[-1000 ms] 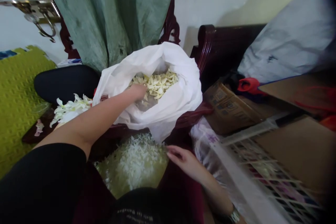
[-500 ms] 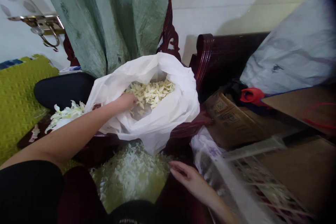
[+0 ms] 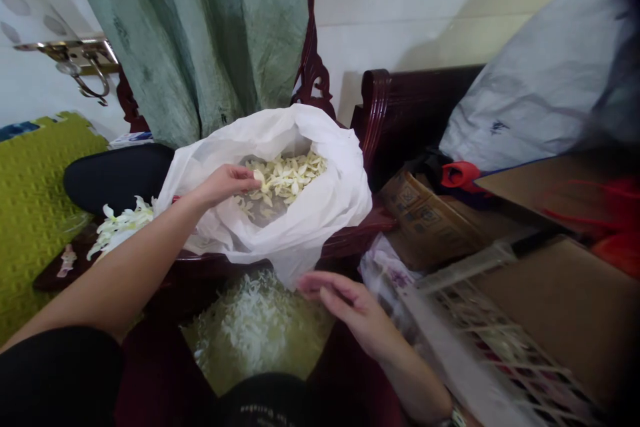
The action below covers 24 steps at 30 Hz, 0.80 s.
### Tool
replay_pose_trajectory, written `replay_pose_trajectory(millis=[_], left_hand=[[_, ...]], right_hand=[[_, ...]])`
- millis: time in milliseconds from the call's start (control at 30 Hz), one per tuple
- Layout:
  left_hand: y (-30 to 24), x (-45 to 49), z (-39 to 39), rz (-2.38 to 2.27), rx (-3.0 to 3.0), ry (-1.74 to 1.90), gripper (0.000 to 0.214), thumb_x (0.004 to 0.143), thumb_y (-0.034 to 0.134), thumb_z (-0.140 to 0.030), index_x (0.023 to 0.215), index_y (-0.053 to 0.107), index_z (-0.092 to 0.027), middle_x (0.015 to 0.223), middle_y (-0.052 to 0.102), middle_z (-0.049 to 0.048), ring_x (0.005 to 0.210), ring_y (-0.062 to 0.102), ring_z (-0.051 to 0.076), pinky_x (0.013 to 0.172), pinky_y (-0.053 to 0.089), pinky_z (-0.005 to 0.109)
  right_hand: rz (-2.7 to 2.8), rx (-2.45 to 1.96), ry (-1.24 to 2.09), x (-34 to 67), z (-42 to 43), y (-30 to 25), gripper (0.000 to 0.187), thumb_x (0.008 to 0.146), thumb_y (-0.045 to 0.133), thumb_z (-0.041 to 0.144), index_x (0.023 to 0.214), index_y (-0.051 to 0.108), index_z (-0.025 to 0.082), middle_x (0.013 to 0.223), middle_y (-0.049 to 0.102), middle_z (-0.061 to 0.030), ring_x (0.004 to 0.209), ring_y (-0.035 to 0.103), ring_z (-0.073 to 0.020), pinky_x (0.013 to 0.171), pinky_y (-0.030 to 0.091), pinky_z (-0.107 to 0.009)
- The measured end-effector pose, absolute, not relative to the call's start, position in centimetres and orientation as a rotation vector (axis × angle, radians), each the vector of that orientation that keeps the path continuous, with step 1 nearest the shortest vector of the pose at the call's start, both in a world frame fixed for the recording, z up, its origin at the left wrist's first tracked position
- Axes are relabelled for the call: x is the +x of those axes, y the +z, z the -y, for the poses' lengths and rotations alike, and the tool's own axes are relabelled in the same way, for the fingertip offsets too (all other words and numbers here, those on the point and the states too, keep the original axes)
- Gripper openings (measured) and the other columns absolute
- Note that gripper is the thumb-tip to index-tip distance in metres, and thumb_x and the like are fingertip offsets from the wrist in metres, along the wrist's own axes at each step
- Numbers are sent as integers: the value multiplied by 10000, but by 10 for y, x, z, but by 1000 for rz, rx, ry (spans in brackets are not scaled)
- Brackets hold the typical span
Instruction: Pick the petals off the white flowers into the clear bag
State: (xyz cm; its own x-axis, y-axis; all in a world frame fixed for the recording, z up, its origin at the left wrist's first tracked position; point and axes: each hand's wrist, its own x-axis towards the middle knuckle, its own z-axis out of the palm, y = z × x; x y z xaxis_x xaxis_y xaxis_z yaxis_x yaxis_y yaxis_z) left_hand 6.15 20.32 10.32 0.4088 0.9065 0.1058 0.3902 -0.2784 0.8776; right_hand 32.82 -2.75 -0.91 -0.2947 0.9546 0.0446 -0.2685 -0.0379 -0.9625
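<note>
A white plastic bag point(image 3: 320, 213) stands open on a dark wooden seat, filled with pale yellow flower buds point(image 3: 287, 177). My left hand point(image 3: 227, 183) hovers over the bag's near rim, fingers pinched on one pale bud point(image 3: 259, 177). My right hand point(image 3: 345, 303) is lower, just under the bag's front, with fingers loosely spread and nothing in them. Below both hands lies a heap of white petals point(image 3: 255, 327) on a yellow-green surface.
Loose white flowers point(image 3: 120, 223) lie left of the bag beside a black cushion point(image 3: 117, 173). A green curtain point(image 3: 200, 33) hangs behind. To the right are a cardboard box point(image 3: 425, 213), a red object point(image 3: 460, 175), a plastic basket point(image 3: 500, 347) and a grey sack point(image 3: 540, 93).
My left hand has come up out of the bag's buds with one pinched in its fingers. My right hand has moved left and upward toward the bag's front.
</note>
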Motion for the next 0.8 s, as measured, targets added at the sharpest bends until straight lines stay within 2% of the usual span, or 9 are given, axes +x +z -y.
replay_pose_trajectory(millis=[100, 167, 233, 300, 400, 500, 600, 700, 800], left_hand=[[106, 71, -166, -1038, 1847, 931, 311, 662, 874, -432, 755, 744, -165, 712, 713, 35, 668, 632, 157, 670, 488, 295], [107, 76, -135, -1008, 1902, 1007, 285, 678, 865, -408, 754, 731, -168, 856, 763, 75, 803, 690, 206, 778, 528, 339], [107, 78, -102, -959, 1992, 1025, 229, 732, 821, -372, 738, 702, -176, 1041, 781, 114, 990, 712, 257, 935, 526, 396], [107, 76, -73, -883, 2087, 1002, 175, 781, 764, -311, 715, 662, -186, 1117, 773, 121, 1071, 707, 272, 1005, 507, 424], [101, 68, -43, -773, 2218, 1025, 162, 782, 718, -220, 668, 605, -197, 1058, 770, 107, 1048, 708, 261, 968, 521, 414], [89, 58, -24, -796, 2151, 1150, 156, 765, 715, -208, 693, 577, -205, 980, 747, 93, 1004, 699, 246, 859, 542, 368], [75, 47, -9, -877, 1882, 1216, 209, 770, 754, -260, 907, 605, -208, 1016, 737, 83, 922, 695, 212, 727, 526, 301], [61, 35, 6, -865, 1707, 1191, 400, 764, 807, -319, 1092, 605, -213, 1075, 726, 84, 951, 685, 211, 768, 524, 301], [44, 27, 20, -956, 1716, 1227, 386, 812, 764, -373, 1135, 626, -214, 1090, 681, 84, 948, 644, 215, 794, 519, 322]], right_hand=[[1054, -651, 1524, 298, 13, 17, 372, 898, 728, 468, 1226, 720, 292, 1298, 737, -82, 1230, 677, -258, 1102, 510, -496], [921, -580, 1586, 275, 1, 30, 467, 829, 793, 501, 1230, 699, 282, 1320, 723, -74, 1249, 666, -261, 1134, 481, -492], [782, -521, 1701, 253, -10, 40, 480, 826, 763, 570, 1175, 699, 247, 1238, 750, -78, 1196, 690, -254, 1129, 486, -470], [643, -470, 1731, 235, -16, 47, 471, 868, 668, 640, 1089, 699, 226, 1115, 770, -69, 1110, 713, -238, 1090, 519, -431], [499, -453, 1660, 213, -13, 50, 414, 938, 574, 612, 1103, 680, 247, 1081, 758, -30, 1036, 715, -205, 1024, 560, -373], [536, -504, 1639, 194, -1, 47, 381, 959, 546, 572, 1130, 670, 255, 1103, 748, -27, 1026, 707, -203, 959, 587, -359], [619, -564, 1594, 177, 12, 39, 383, 931, 588, 577, 1113, 662, 248, 1080, 751, -37, 1061, 702, -217, 935, 593, -361], [651, -574, 1556, 162, 23, 30, 407, 894, 630, 603, 1078, 660, 240, 1063, 753, -48, 1092, 698, -236, 930, 596, -383], [638, -598, 1554, 150, 33, 19, 350, 853, 708, 546, 1032, 682, 246, 1048, 754, -42, 1053, 699, -225, 924, 596, -376]])
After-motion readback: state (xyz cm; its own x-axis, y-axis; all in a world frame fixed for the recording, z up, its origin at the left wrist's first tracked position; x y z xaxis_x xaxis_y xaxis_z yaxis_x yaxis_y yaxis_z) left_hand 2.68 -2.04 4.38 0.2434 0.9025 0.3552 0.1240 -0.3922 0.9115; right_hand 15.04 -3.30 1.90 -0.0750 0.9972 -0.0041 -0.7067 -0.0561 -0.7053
